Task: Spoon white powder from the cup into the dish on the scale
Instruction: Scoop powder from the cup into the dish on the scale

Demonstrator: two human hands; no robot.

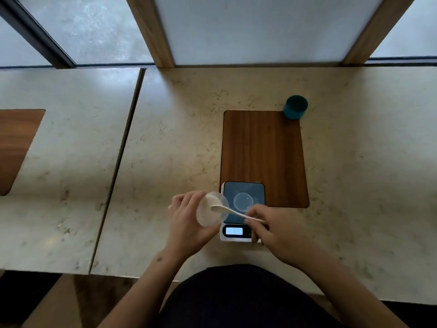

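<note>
My left hand holds a clear plastic cup tilted on its side, mouth toward the right, with white powder in it. My right hand pinches the handle of a pale spoon; the spoon's bowl sits at the cup's mouth. Just right of the cup, a small clear round dish rests on the dark platform of a white digital scale. The scale's display is lit; its reading is too blurred to tell.
The scale stands at the near left corner of a wooden inlay in the marble counter. A teal cup stands at the inlay's far right corner. A seam splits the counter on the left.
</note>
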